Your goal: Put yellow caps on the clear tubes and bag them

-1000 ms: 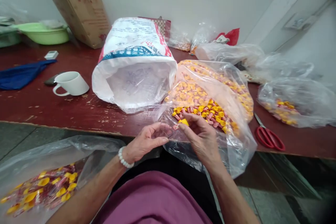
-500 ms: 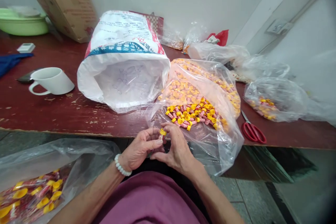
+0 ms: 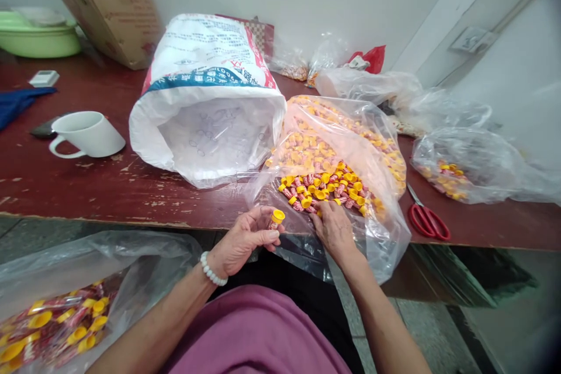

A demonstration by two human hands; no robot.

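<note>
One yellow-capped piece (image 3: 277, 219) is held in the grip of the left hand (image 3: 239, 243), thumb and fingers closed on it, cap upward. Right hand (image 3: 336, 231): fingers bent and touching the near edge of the pile (image 3: 333, 187) of similar capped pieces; whether its grip has closed on one cannot be told. Pile lies at the mouth of a clear bag (image 3: 392, 251), which holds many more behind it and drapes over the front edge of the red-brown surface (image 3: 175, 210).

Right of this bag: red-handled scissors (image 3: 427, 222), blades pointing away from the person; beyond them, a smaller clear bag (image 3: 491, 146) with a few capped pieces. Left of the pile: a white sack (image 3: 210, 87) on its side, mouth facing the person. Farther left: a white mug (image 3: 92, 134), upright, and a blue cloth (image 3: 21, 105). Behind: cardboard box (image 3: 118, 11) and green basin (image 3: 39, 41). Below the surface, at lower left: a large clear bag (image 3: 144, 245) containing longer yellow-ended pieces.
</note>
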